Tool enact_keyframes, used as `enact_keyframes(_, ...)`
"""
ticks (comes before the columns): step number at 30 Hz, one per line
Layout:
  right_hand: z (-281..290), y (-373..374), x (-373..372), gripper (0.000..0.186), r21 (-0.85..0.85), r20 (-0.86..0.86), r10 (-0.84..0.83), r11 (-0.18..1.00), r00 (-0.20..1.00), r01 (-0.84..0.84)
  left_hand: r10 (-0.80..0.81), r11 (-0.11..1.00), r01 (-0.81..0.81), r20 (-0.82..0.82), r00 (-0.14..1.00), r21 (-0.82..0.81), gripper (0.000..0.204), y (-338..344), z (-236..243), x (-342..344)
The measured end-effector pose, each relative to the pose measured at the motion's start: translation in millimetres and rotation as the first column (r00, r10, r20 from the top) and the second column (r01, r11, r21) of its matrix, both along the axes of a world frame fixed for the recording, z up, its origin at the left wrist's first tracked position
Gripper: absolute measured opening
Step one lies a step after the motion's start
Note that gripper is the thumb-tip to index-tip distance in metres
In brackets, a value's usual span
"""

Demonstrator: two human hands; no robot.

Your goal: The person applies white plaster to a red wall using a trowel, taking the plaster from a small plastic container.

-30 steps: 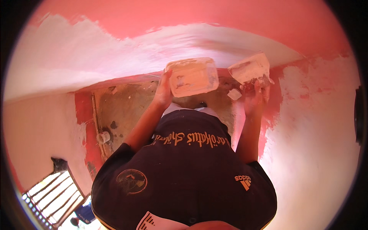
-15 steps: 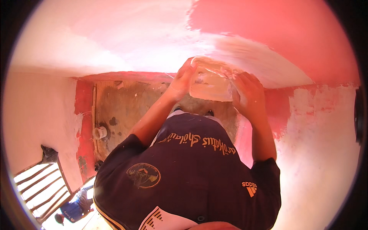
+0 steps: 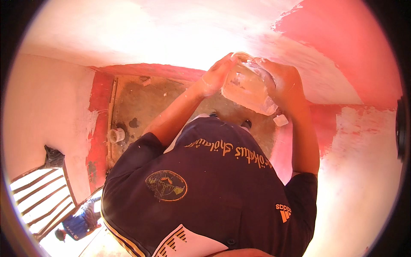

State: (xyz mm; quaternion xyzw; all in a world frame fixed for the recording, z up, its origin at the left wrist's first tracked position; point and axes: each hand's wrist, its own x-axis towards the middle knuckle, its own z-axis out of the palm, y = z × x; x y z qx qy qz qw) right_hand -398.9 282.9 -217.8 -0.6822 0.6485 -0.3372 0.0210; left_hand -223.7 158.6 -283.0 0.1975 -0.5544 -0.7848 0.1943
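Note:
A clear plastic tub, smeared with white paste and tilted, is held up near the wall in front of my chest. My left hand is closed on its left side, with the fingers at the rim. On the right, my right hand is curled with its fingertips at the tub's paste-covered rim. A small pale, squarish end juts out below that hand. It looks like part of something held in the palm, but the rest is hidden.
Ahead rises a wall of white coating and red paint. A small white bucket stands on the stained brown floor at left. Lower left, a person in blue is near a barred opening. Another patchy wall is at right.
The tub and both hands have shifted right and the tub is turned more. My right hand has rolled over its rim, and the pale end below it now shows. The view has swung slightly.

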Motion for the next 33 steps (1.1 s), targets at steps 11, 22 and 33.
enact_keyframes(11,21.1,-17.5,17.5,0.024,0.086,0.026,0.088,0.992,0.996,-0.090,-0.040,0.997,0.045,-0.073,0.996,0.062,0.050,-11.8,4.4,15.8)
enact_keyframes(22,15.3,-3.7,48.7,0.025,0.223,-0.015,0.150,0.964,0.989,-0.143,0.032,0.980,-0.013,-0.091,0.995,0.197,0.050,-17.8,-4.7,20.5)
enact_keyframes(33,16.6,-13.3,45.0,0.022,0.052,0.038,0.061,0.997,0.997,-0.063,-0.023,1.000,0.022,-0.101,0.995,-0.007,0.050,-28.2,10.4,27.3)
